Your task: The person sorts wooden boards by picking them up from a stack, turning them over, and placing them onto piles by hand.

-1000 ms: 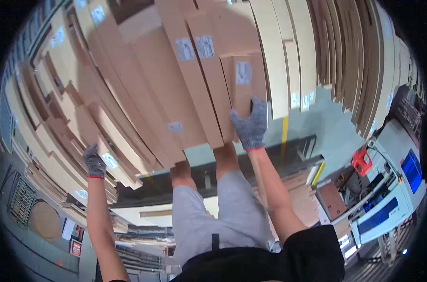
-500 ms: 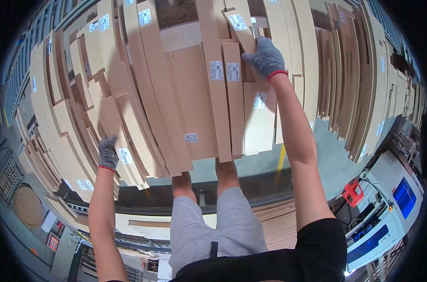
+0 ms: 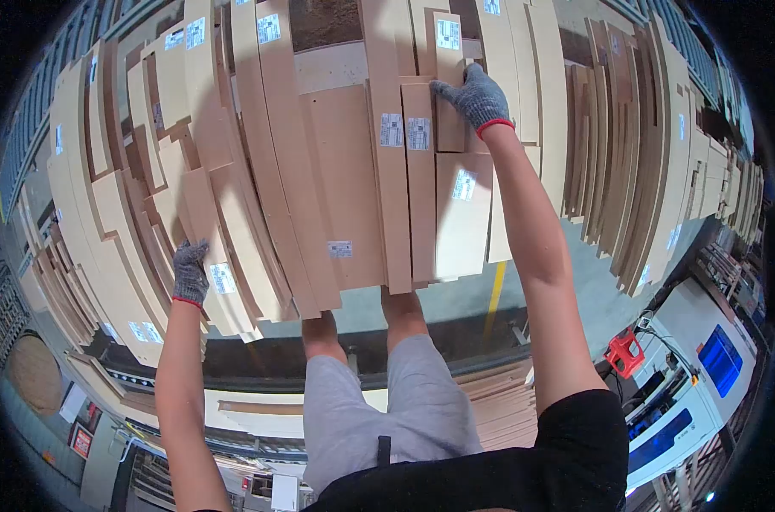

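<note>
My right hand (image 3: 474,97), in a grey glove with a red cuff, is closed on the edges of a short labelled wood board (image 3: 449,64), its thumb lying across the face. Left of that board, a narrow labelled board (image 3: 420,183) lies lengthwise, and a wider pale panel (image 3: 462,230) is just below. My left hand (image 3: 191,271), gloved the same way, rests on the boards at the left with fingers slightly apart. Beside it is a narrow board (image 3: 223,280) with a white label. A broad brown panel (image 3: 345,179) lies between my hands.
More long boards (image 3: 630,145) lie in rows at the right. A white machine with a blue screen (image 3: 720,360) stands at the lower right, with a red plastic holder (image 3: 624,353) beside it. Stacked boards (image 3: 502,410) are behind my legs. A yellow line (image 3: 495,299) marks the floor.
The short board under my right hand has turned from tilted to straight, lining up with the boards beside it. My left hand stays on the left boards. The whole view has shifted slightly.
</note>
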A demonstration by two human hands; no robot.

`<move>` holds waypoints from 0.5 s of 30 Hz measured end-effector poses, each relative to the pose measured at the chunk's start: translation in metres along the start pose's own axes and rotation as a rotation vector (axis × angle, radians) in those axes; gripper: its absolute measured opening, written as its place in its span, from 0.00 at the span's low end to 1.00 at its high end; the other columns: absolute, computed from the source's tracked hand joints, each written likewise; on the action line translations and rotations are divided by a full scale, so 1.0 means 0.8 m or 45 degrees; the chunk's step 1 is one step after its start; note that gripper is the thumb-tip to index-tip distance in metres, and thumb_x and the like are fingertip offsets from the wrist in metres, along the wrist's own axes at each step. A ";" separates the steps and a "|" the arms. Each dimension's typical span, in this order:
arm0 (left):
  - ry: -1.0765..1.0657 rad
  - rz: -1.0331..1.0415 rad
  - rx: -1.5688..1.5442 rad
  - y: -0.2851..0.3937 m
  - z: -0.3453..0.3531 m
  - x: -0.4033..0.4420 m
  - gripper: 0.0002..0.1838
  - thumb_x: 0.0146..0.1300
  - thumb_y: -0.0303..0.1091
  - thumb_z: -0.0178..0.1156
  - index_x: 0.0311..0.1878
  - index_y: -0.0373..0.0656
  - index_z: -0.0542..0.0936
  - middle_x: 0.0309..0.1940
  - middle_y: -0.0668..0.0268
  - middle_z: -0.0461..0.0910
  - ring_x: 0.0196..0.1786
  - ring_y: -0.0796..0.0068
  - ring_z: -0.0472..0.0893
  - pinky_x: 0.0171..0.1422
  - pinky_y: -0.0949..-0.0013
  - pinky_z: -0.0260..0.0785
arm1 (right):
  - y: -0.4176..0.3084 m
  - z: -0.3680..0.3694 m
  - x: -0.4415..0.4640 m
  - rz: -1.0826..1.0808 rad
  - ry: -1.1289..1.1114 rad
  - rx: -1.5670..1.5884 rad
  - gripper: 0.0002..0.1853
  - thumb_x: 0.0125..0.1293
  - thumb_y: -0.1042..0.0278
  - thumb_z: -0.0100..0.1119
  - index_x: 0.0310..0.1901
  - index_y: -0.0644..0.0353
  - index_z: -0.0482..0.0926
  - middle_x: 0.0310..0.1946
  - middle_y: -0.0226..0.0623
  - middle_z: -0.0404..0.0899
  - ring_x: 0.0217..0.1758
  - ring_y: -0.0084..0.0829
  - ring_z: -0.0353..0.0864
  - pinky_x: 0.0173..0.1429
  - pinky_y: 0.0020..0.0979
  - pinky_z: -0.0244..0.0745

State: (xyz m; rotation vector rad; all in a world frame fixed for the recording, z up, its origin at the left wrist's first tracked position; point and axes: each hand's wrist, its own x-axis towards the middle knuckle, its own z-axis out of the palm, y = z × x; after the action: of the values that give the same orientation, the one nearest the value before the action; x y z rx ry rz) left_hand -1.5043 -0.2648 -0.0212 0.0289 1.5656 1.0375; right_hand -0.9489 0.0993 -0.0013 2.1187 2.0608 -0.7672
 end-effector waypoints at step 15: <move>0.016 0.018 -0.014 0.003 0.000 -0.001 0.25 0.54 0.27 0.68 0.58 0.40 0.79 0.47 0.62 0.84 0.48 0.62 0.85 0.56 0.57 0.80 | 0.046 0.033 -0.029 -0.261 0.151 0.343 0.20 0.71 0.51 0.62 0.56 0.57 0.82 0.48 0.44 0.87 0.50 0.45 0.87 0.58 0.40 0.80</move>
State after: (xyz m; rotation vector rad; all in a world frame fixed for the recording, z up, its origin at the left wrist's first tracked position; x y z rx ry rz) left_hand -1.5055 -0.2638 -0.0193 0.0264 1.5728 1.0592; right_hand -0.9203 0.0642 -0.0252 2.1520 2.3866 -1.0221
